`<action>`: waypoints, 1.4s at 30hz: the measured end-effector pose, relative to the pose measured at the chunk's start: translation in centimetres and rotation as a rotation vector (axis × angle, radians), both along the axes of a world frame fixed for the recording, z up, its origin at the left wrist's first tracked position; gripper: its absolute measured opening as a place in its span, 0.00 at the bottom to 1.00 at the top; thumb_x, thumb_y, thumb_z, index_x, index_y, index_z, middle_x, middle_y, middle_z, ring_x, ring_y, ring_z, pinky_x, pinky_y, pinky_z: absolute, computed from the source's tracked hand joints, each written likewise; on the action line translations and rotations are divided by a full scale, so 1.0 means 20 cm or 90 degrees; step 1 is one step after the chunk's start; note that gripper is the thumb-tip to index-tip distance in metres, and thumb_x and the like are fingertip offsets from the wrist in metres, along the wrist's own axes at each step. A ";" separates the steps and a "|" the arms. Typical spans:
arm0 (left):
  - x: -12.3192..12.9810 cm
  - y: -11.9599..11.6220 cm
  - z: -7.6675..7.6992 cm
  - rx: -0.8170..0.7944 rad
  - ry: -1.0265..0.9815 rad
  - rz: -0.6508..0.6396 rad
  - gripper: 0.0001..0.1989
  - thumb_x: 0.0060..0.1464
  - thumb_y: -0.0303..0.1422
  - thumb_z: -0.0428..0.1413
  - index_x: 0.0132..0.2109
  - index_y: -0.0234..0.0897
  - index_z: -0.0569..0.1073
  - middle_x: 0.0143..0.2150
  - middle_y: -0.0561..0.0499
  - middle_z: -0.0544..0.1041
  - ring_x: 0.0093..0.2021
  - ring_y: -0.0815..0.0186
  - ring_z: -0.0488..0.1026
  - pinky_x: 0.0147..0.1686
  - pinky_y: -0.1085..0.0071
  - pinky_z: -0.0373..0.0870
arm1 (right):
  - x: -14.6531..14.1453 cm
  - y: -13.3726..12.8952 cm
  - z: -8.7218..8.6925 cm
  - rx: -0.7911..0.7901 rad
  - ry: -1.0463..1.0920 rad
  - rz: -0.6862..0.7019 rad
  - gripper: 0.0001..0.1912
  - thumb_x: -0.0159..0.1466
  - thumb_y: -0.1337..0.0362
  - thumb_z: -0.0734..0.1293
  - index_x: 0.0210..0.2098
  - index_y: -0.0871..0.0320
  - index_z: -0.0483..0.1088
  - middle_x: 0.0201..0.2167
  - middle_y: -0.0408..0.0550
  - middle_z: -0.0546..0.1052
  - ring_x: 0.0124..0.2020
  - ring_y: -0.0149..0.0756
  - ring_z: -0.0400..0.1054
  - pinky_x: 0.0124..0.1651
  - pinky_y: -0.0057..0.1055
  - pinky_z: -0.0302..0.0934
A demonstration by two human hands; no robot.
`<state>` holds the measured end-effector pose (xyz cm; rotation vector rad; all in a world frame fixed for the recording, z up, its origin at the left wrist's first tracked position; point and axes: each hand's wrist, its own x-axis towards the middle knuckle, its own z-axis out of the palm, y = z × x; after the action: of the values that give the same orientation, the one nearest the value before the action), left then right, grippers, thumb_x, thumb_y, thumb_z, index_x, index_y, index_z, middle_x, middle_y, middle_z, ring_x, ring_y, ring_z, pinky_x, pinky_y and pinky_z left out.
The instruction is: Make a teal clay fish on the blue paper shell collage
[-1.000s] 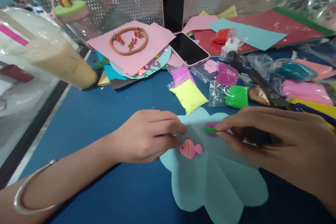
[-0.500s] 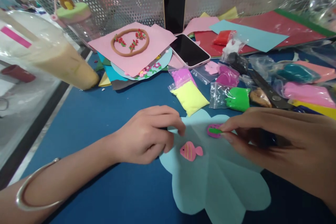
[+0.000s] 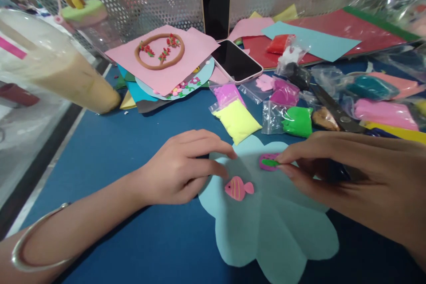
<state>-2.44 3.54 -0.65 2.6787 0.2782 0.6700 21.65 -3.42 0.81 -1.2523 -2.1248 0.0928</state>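
A light blue scalloped paper (image 3: pixel 241 235) lies on the table under both hands. On it rests a pink clay fish (image 3: pixel 237 188) with yellow stripes. Farther up the paper is a small purple clay oval (image 3: pixel 264 167). My right hand (image 3: pixel 353 177) pinches the end of a slim green clay strip (image 3: pixel 270 163) between thumb and forefinger, over that oval; whether the strip touches it I cannot tell. My left hand (image 3: pixel 186 168) holds nothing, its fingers apart, with the fingertips at the paper just above the fish.
Bags of yellow clay (image 3: pixel 238 120) and green clay (image 3: pixel 297 121) lie beyond the paper, near black scissors (image 3: pixel 333 106). A phone (image 3: pixel 238 60) sits behind them. Pink paper (image 3: pixel 199 49) bears a brown clay ring (image 3: pixel 159 67). A drink cup (image 3: pixel 73 77) leans in at left.
My left hand's fingers have stretched out and spread, its forefinger reaching farther along the paper. My right hand keeps its pinch on the green strip. The whole view has shifted slightly.
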 end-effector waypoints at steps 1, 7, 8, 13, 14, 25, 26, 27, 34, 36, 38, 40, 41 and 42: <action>0.00 0.00 0.00 0.013 0.006 0.013 0.17 0.49 0.17 0.44 0.37 0.37 0.74 0.45 0.44 0.78 0.44 0.60 0.74 0.45 0.62 0.71 | 0.00 0.00 0.00 0.000 -0.003 -0.003 0.05 0.62 0.64 0.65 0.29 0.50 0.70 0.17 0.34 0.71 0.15 0.24 0.63 0.21 0.25 0.55; -0.01 0.00 -0.01 0.087 0.053 0.023 0.16 0.55 0.20 0.44 0.40 0.38 0.74 0.48 0.45 0.77 0.46 0.61 0.74 0.43 0.64 0.71 | -0.01 0.00 -0.01 -0.005 0.010 -0.013 0.06 0.61 0.66 0.65 0.28 0.49 0.70 0.17 0.35 0.72 0.16 0.25 0.63 0.21 0.27 0.56; -0.01 0.00 -0.01 0.104 0.056 0.013 0.15 0.56 0.21 0.44 0.41 0.38 0.73 0.49 0.45 0.77 0.46 0.61 0.74 0.43 0.65 0.71 | -0.01 0.00 -0.01 0.001 0.009 -0.010 0.06 0.60 0.66 0.65 0.28 0.49 0.70 0.17 0.34 0.72 0.16 0.25 0.63 0.22 0.26 0.56; -0.01 0.00 -0.01 0.155 0.035 -0.023 0.11 0.59 0.23 0.47 0.44 0.36 0.72 0.46 0.45 0.79 0.47 0.59 0.74 0.46 0.63 0.72 | 0.02 0.02 -0.01 -0.025 0.031 -0.014 0.04 0.58 0.67 0.67 0.29 0.50 0.71 0.18 0.34 0.71 0.16 0.23 0.61 0.22 0.24 0.57; -0.01 0.00 -0.01 0.152 0.018 -0.011 0.10 0.58 0.23 0.48 0.44 0.35 0.72 0.45 0.45 0.79 0.47 0.59 0.75 0.46 0.63 0.72 | 0.03 0.02 -0.01 -0.039 0.038 -0.014 0.03 0.58 0.66 0.68 0.30 0.50 0.71 0.18 0.34 0.71 0.17 0.24 0.62 0.22 0.24 0.57; 0.06 -0.10 -0.01 -0.205 -0.212 0.254 0.12 0.51 0.28 0.61 0.43 0.38 0.72 0.39 0.50 0.78 0.37 0.68 0.74 0.38 0.73 0.73 | -0.13 0.14 0.04 -0.016 0.033 0.134 0.04 0.57 0.70 0.65 0.29 0.57 0.72 0.20 0.38 0.72 0.21 0.25 0.63 0.25 0.23 0.53; 0.06 -0.10 -0.01 -0.217 -0.238 0.259 0.11 0.50 0.28 0.62 0.42 0.38 0.73 0.38 0.51 0.78 0.37 0.69 0.74 0.38 0.74 0.72 | -0.14 0.16 0.06 -0.014 0.023 0.153 0.04 0.57 0.70 0.65 0.30 0.57 0.72 0.21 0.39 0.73 0.22 0.25 0.63 0.26 0.23 0.53; 0.05 -0.10 -0.01 -0.226 -0.263 0.269 0.10 0.50 0.27 0.62 0.41 0.38 0.73 0.36 0.53 0.77 0.36 0.70 0.74 0.38 0.75 0.72 | -0.16 0.18 0.08 -0.015 0.013 0.172 0.04 0.57 0.70 0.65 0.30 0.58 0.72 0.23 0.39 0.74 0.23 0.25 0.64 0.26 0.23 0.52; 0.05 -0.08 -0.01 -0.289 -0.352 0.359 0.05 0.49 0.30 0.62 0.35 0.36 0.75 0.32 0.52 0.77 0.31 0.70 0.73 0.32 0.75 0.73 | -0.20 0.26 0.14 0.009 -0.089 0.195 0.05 0.58 0.69 0.64 0.32 0.58 0.72 0.25 0.40 0.74 0.25 0.27 0.63 0.28 0.25 0.51; 0.05 -0.07 -0.01 -0.298 -0.349 0.358 0.05 0.49 0.30 0.62 0.35 0.36 0.75 0.32 0.52 0.77 0.30 0.71 0.73 0.32 0.76 0.72 | -0.20 0.26 0.13 0.034 -0.114 0.184 0.05 0.59 0.68 0.64 0.33 0.59 0.73 0.26 0.42 0.75 0.26 0.28 0.64 0.28 0.26 0.51; 0.05 -0.07 -0.02 -0.304 -0.340 0.356 0.05 0.49 0.30 0.62 0.35 0.36 0.75 0.33 0.53 0.77 0.31 0.71 0.73 0.31 0.77 0.72 | -0.19 0.27 0.12 0.058 -0.121 0.179 0.06 0.59 0.68 0.64 0.34 0.59 0.73 0.26 0.42 0.75 0.26 0.29 0.64 0.28 0.26 0.51; 0.05 -0.07 -0.02 -0.305 -0.331 0.356 0.05 0.49 0.30 0.62 0.36 0.37 0.75 0.33 0.53 0.78 0.31 0.71 0.73 0.31 0.77 0.72 | -0.19 0.27 0.12 0.076 -0.115 0.177 0.06 0.59 0.69 0.63 0.33 0.59 0.73 0.25 0.43 0.75 0.25 0.29 0.65 0.28 0.26 0.51; 0.05 -0.07 -0.02 -0.304 -0.329 0.356 0.05 0.49 0.30 0.62 0.36 0.37 0.75 0.33 0.53 0.78 0.31 0.72 0.73 0.31 0.77 0.72 | -0.18 0.26 0.12 0.084 -0.113 0.176 0.06 0.59 0.69 0.63 0.33 0.59 0.73 0.25 0.43 0.75 0.25 0.29 0.65 0.28 0.26 0.52; 0.05 -0.07 -0.02 -0.304 -0.328 0.357 0.05 0.49 0.30 0.62 0.36 0.37 0.75 0.33 0.53 0.78 0.31 0.71 0.74 0.30 0.77 0.72 | -0.17 0.26 0.13 0.091 -0.111 0.171 0.06 0.59 0.70 0.63 0.32 0.59 0.73 0.25 0.42 0.75 0.25 0.28 0.65 0.28 0.26 0.52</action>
<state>-1.49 2.13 -1.14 1.8903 0.9233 1.2384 18.16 1.80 3.32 -0.9157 -2.3949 -0.0540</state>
